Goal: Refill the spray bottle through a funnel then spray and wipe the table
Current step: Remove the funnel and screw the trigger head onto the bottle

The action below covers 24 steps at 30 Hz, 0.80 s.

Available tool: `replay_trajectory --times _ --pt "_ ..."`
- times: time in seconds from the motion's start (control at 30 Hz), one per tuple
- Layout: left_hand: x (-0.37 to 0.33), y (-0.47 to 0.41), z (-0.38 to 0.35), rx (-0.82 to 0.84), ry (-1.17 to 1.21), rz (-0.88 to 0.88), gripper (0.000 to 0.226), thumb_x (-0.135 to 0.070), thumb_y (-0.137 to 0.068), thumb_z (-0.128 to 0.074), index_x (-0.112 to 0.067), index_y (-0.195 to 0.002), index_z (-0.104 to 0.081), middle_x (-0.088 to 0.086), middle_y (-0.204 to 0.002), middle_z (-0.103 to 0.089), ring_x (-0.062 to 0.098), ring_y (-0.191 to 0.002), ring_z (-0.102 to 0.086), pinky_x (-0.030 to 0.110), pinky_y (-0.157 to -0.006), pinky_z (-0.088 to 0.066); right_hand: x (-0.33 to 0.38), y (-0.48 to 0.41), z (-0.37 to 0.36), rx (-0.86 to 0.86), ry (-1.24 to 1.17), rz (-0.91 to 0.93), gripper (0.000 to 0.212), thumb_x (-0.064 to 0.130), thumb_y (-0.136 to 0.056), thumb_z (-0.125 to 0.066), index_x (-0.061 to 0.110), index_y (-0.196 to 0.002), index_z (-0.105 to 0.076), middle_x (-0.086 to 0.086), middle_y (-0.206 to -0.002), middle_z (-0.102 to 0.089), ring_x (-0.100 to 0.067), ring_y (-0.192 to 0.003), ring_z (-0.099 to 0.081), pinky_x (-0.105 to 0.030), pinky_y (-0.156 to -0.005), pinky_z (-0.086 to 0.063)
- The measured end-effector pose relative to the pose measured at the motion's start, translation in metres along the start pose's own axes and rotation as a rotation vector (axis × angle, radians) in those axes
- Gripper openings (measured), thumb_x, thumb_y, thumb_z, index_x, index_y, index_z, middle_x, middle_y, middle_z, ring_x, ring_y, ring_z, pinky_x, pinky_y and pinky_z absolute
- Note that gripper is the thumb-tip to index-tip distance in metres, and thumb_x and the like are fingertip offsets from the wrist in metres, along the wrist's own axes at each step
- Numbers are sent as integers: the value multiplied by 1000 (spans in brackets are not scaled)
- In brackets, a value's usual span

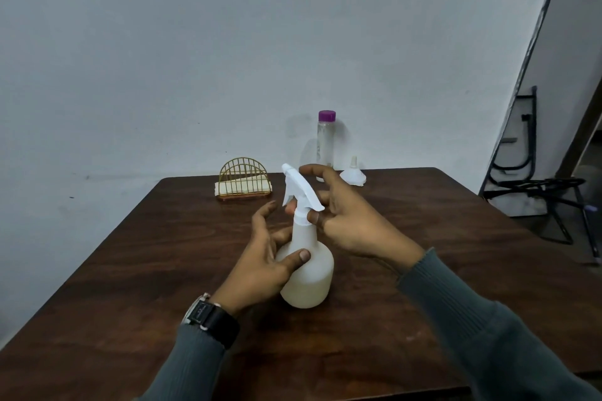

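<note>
A white spray bottle point(309, 277) stands upright in the middle of the brown wooden table point(439, 270), its trigger head pointing to the far left. My left hand point(260, 257) holds the bottle's body, thumb across the front and fingers behind. My right hand point(351, 221) pinches the collar under the trigger head between thumb and a fingertip, the other fingers spread. A small white funnel point(353, 174) sits upside down at the table's far edge. Beside it stands a clear bottle with a purple cap point(325, 143).
A gold wire napkin holder point(243, 182) with folded white cloths stands at the far left of the table. A plain wall runs behind the table. Folded black metal frames point(537, 192) lean off to the right, beyond the table's edge.
</note>
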<state>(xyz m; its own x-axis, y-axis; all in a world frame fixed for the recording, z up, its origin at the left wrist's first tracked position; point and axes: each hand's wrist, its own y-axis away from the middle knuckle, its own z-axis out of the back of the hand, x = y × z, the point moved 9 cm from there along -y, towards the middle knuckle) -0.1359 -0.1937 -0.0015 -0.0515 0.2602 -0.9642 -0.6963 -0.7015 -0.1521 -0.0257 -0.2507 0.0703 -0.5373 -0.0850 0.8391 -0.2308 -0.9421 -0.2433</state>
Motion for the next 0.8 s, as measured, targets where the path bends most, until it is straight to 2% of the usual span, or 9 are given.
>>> replay_trajectory --times 0.07,0.13,0.23,0.3,0.37,0.47,0.57,0.67,0.8 --pt "-7 8 7 -170 -80 16 107 -27 -75 -88 -40 -148 -12 -13 -114 -76 9 -117 -66 47 -109 -47 3 4 2 -69 39 5 67 -4 -93 -58 46 -134 -40 20 -102 -78 1 -108 -69 -38 -103 -53" --pt "-19 23 14 -389 -160 1 108 -36 -64 -96 -44 -143 -22 -14 -109 -77 6 -110 -67 40 -99 -53 4 8 1 -113 48 8 66 -4 -91 -56 48 -130 -41 22 -101 -77 -2 -106 -69 -42 -100 -55" --pt "-33 32 11 -464 -249 -75 106 -43 -62 -95 -44 -141 -25 -20 -105 -75 3 -104 -65 34 -90 -55 6 6 -2 -74 51 25 65 -4 -92 -52 47 -131 -41 22 -103 -77 -6 -112 -68 -47 -103 -54" --pt "-28 22 9 -365 -256 -53 107 -35 -69 -92 -39 -147 -20 -24 -102 -72 2 -106 -63 33 -93 -51 8 5 -1 -32 64 43 63 -4 -94 -52 45 -133 -39 20 -104 -77 -6 -112 -68 -45 -106 -52" --pt "-15 9 6 -186 -162 16 110 -25 -75 -89 -34 -151 -9 -15 -105 -76 5 -111 -66 39 -104 -49 9 5 2 8 35 58 60 -5 -95 -53 39 -134 -41 13 -104 -78 -10 -111 -70 -43 -105 -53" --pt "-1 0 1 81 27 95 103 2 -87 -74 -22 -153 0 -1 -115 -77 13 -113 -70 44 -106 -50 9 8 4 94 -72 53 56 -11 -98 -54 30 -133 -44 4 -99 -80 -9 -105 -73 -31 -95 -57" --pt "-2 -1 4 152 30 116 102 2 -85 -75 -24 -151 -2 2 -116 -77 16 -115 -70 49 -111 -45 6 9 6 107 -104 40 55 -11 -98 -56 25 -137 -43 -1 -106 -79 -14 -111 -73 -36 -100 -56" --pt "-13 7 11 -27 -94 99 120 -25 -64 -96 -32 -149 -12 -5 -104 -79 11 -106 -72 48 -106 -49 0 7 5 63 -152 13 55 -13 -97 -57 24 -136 -43 -3 -108 -80 -20 -115 -72 -47 -107 -52" --pt "-45 39 13 -475 -357 -82 103 -46 -56 -96 -43 -135 -29 -19 -94 -77 1 -93 -66 31 -83 -55 -1 6 4 47 -116 19 54 -14 -97 -51 31 -128 -46 10 -100 -80 -8 -114 -71 -46 -109 -51"
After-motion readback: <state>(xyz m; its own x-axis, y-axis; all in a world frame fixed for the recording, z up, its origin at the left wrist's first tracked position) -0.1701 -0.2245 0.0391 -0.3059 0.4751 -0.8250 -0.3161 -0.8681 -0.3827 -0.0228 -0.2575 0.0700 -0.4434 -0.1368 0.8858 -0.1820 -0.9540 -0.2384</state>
